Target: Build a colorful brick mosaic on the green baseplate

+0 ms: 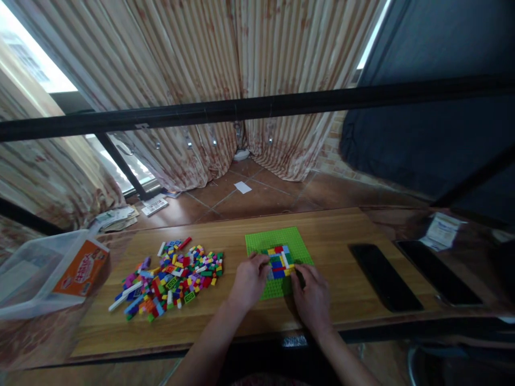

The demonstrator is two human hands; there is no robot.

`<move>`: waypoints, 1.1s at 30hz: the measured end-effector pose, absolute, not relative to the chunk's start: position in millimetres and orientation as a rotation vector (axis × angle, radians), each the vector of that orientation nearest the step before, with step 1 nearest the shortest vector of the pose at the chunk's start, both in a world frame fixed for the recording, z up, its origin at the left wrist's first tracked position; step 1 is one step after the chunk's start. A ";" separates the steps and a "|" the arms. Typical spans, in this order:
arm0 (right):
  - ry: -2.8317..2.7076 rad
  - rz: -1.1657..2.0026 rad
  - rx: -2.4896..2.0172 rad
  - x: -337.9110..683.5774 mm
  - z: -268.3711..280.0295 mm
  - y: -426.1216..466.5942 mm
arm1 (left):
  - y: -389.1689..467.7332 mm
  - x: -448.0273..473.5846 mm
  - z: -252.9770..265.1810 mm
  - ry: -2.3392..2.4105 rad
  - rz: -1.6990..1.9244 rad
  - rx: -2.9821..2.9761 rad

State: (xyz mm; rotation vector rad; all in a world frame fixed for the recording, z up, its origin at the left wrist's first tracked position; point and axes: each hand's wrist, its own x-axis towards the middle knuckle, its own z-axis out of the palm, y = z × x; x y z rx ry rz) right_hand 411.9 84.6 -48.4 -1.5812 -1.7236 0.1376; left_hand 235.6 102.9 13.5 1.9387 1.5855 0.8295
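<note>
now we rest both hands on the green baseplate (277,244) mid-counter: left hand (249,280) fingers curled at the brick patch (280,261), right hand (311,295) loosely bent beside it, grip unclear.

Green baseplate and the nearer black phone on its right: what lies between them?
Nothing. In the head view, only bare wooden table shows between the green baseplate and the black phone.

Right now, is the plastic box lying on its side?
Yes, tipped: the plastic box lies sideways with its orange label tilted, left of the loose bricks.
</note>
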 end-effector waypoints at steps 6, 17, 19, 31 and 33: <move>-1.712 0.135 -1.584 411.3 -48.5 84.6 | 131.6 244.2 11.5 1.691 0.737 1.863; -1.716 0.150 -1.576 412.0 -49.7 85.2 | 162.6 248.2 16.9 1.622 0.461 2.113; -1.714 0.147 -1.583 412.2 -49.7 85.1 | 162.0 247.9 16.9 1.631 0.446 2.115; -1.709 0.160 -1.593 410.8 -45.2 83.8 | 178.1 240.9 7.7 1.679 0.386 1.824; -1.709 0.159 -1.598 410.9 -45.3 83.8 | 187.1 238.8 5.7 1.669 0.359 1.775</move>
